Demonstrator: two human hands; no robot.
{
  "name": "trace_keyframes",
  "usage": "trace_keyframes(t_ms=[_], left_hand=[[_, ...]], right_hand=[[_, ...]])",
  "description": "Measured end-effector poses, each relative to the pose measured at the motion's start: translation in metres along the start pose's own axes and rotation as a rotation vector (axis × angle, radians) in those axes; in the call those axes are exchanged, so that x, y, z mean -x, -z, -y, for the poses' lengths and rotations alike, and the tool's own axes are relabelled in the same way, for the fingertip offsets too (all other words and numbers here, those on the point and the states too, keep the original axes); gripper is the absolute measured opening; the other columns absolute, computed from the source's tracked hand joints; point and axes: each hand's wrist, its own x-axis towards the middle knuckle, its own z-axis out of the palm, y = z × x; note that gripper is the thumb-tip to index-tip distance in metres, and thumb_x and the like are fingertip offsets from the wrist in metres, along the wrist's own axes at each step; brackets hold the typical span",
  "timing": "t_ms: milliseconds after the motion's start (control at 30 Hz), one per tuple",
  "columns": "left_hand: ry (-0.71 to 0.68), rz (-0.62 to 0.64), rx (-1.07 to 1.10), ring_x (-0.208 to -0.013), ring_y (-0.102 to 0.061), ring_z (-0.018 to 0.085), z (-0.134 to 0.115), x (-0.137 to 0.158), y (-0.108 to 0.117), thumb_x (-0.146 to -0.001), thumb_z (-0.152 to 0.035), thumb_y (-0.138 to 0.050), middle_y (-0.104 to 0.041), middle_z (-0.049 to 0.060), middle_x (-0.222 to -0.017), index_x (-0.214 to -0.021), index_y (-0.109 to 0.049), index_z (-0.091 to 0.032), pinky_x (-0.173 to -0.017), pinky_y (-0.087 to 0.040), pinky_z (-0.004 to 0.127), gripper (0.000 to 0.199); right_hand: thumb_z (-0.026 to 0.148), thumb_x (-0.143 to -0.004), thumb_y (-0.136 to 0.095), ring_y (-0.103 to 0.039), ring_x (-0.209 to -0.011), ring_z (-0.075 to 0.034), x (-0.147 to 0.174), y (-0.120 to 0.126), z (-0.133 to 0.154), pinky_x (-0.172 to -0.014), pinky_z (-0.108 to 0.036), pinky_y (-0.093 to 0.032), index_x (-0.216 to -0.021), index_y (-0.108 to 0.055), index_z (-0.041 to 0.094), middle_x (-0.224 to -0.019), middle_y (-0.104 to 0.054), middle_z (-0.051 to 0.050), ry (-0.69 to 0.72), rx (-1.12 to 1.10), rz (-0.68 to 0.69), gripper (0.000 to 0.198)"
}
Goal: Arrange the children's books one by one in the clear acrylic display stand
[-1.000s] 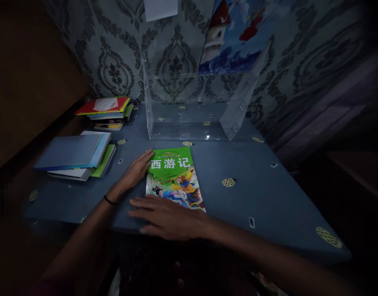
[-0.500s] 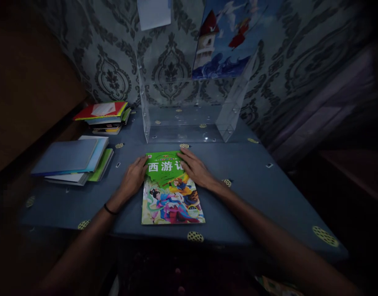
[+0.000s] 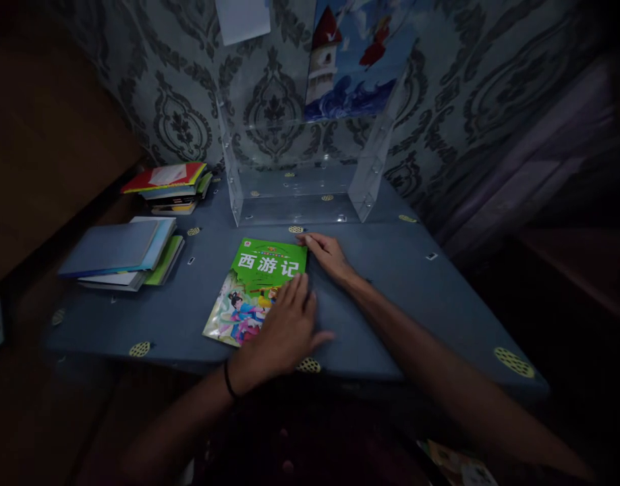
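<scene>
A green picture book (image 3: 269,260) with white Chinese characters lies on the table, turned slightly askew. My left hand (image 3: 288,320), a black band at its wrist, is over the book's lower right part and covers some of the cover picture. Its fingers are stretched out and the thumb sticks out to the right. At the book's top right corner, my right hand (image 3: 327,255) has its fingers bent together and pinches the corner.
Behind the book stands a clear acrylic rack (image 3: 294,209) against the patterned wall. Two stacks of books, a front one (image 3: 117,246) and a back one (image 3: 168,179), sit on the left. The blue tablecloth (image 3: 415,304) carries pineapple prints.
My left hand has gone from the book's left edge to its lower right side. The book has turned, its bottom swinging left. My right hand has shifted to the top right corner.
</scene>
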Motion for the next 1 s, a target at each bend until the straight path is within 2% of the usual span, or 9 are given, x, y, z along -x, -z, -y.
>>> trace_keyframes(t_ms=[133,200,267,367,433,533,700,867,1000], left_hand=[[-0.012,-0.003,0.003,-0.152,-0.023,0.034,-0.022,0.021,0.01,-0.101,-0.043,-0.041,-0.034,0.024,-0.159,-0.15,-0.032,-0.008,-0.12,-0.032,0.053,0.06],[0.118,0.036,-0.057,-0.149,-0.028,0.04,-0.024,0.024,0.02,-0.1,-0.038,-0.047,-0.031,0.027,-0.16,-0.152,-0.03,-0.008,-0.115,-0.035,0.062,0.062],[0.278,0.126,-0.156,-0.143,-0.035,0.048,-0.028,0.021,0.03,-0.097,-0.034,-0.052,-0.037,0.029,-0.155,-0.15,-0.036,-0.008,-0.107,-0.038,0.071,0.061],[0.415,0.254,-0.278,-0.133,-0.048,0.049,-0.036,0.011,0.044,-0.096,-0.023,-0.053,-0.046,0.031,-0.148,-0.146,-0.042,-0.004,-0.093,-0.053,0.064,0.055],[0.405,0.287,-0.32,-0.127,-0.056,0.044,-0.039,0.005,0.05,-0.095,-0.016,-0.051,-0.051,0.033,-0.142,-0.144,-0.044,0.001,-0.09,-0.056,0.054,0.052],[0.317,0.308,-0.359,-0.112,-0.066,0.038,-0.037,-0.002,0.056,-0.093,-0.009,-0.049,-0.06,0.037,-0.128,-0.14,-0.046,0.008,-0.093,-0.055,0.049,0.05],[0.241,0.314,-0.286,-0.088,-0.072,0.027,-0.028,-0.001,0.072,-0.093,-0.006,-0.044,-0.073,0.022,-0.098,-0.145,-0.041,0.004,-0.074,-0.057,0.036,0.053],[0.267,0.307,-0.237,-0.084,-0.071,0.027,-0.007,0.007,0.088,-0.096,-0.012,-0.041,-0.073,0.016,-0.094,-0.148,-0.034,0.0,-0.074,-0.055,0.039,0.054],[0.265,0.208,-0.147,-0.086,-0.071,0.028,0.012,0.012,0.09,-0.097,-0.019,-0.042,-0.073,0.013,-0.093,-0.144,-0.04,-0.006,-0.075,-0.054,0.04,0.049]], right_hand=[[0.064,-0.094,-0.044,-0.071,-0.102,-0.027,-0.002,0.002,0.002,-0.096,-0.042,-0.053,-0.113,-0.074,0.017,-0.104,-0.077,-0.009,0.035,-0.005,0.014,0.059],[0.062,-0.095,-0.043,-0.071,-0.101,-0.027,-0.003,0.003,0.001,-0.094,-0.042,-0.053,-0.114,-0.073,0.015,-0.104,-0.077,-0.01,0.046,-0.007,0.014,0.058],[0.06,-0.095,-0.043,-0.071,-0.098,-0.026,-0.004,0.004,0.0,-0.091,-0.041,-0.054,-0.114,-0.073,0.015,-0.102,-0.077,-0.01,0.054,0.007,0.014,0.057],[0.057,-0.096,-0.045,-0.071,-0.095,-0.025,-0.003,0.004,-0.002,-0.088,-0.038,-0.054,-0.115,-0.072,0.015,-0.1,-0.078,-0.009,0.068,0.031,0.014,0.053],[0.054,-0.097,-0.045,-0.071,-0.094,-0.024,-0.003,0.003,-0.002,-0.087,-0.036,-0.054,-0.115,-0.072,0.015,-0.099,-0.078,-0.009,0.071,0.031,0.01,0.051],[0.05,-0.098,-0.046,-0.07,-0.093,-0.023,-0.001,0.003,0.0,-0.081,-0.034,-0.055,-0.115,-0.071,0.015,-0.099,-0.077,-0.009,0.045,0.007,0.011,0.046],[0.04,-0.098,-0.051,-0.07,-0.083,-0.019,0.001,0.009,0.01,-0.064,-0.024,-0.054,-0.102,-0.07,0.016,-0.092,-0.074,-0.006,-0.166,-0.076,-0.03,0.031],[0.037,-0.101,-0.047,-0.069,-0.064,-0.015,0.004,0.009,0.024,-0.05,-0.02,-0.051,-0.099,-0.062,0.017,-0.079,-0.069,-0.004,-0.313,-0.169,-0.021,0.025],[0.042,-0.105,-0.041,-0.072,-0.061,-0.017,0.013,-0.003,0.042,-0.054,-0.027,-0.059,-0.108,-0.051,0.019,-0.072,-0.069,-0.003,-0.427,-0.381,0.154,0.026]])
